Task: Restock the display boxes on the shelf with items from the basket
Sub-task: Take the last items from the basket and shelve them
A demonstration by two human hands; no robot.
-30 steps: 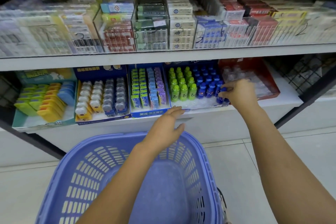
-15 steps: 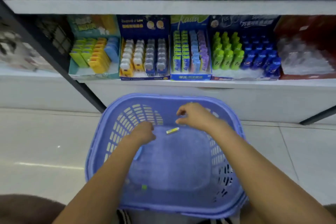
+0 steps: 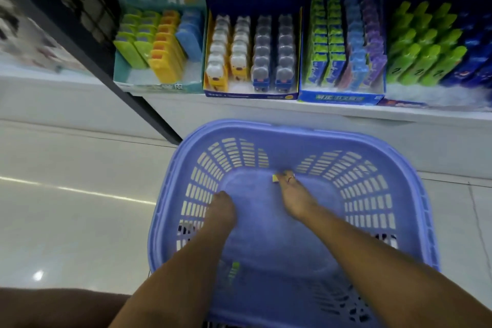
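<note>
A purple-blue plastic basket (image 3: 292,129) stands on the floor below the shelf, and both my arms reach down into it. At the far end of the basket floor, my right hand (image 3: 294,196) pinches a small yellow item (image 3: 274,178) with its fingertips. My left hand (image 3: 222,208) is low against the basket's left wall, its fingers turned down and hidden. A small green item (image 3: 234,270) lies on the near basket floor. On the shelf stand a teal display box (image 3: 159,86), a dark blue box (image 3: 250,94), a blue box of packs (image 3: 340,98) and a box of green and blue bottles (image 3: 426,61).
The white shelf edge (image 3: 266,109) runs just beyond the basket. A black slanted shelf post (image 3: 127,93) comes down to the floor at the basket's left. Glossy pale floor tiles (image 3: 80,208) spread to the left and right.
My view has tilted down and closer. Both hands left the shelf and went into the basket; my right hand has reached the yellow item that lay beside it.
</note>
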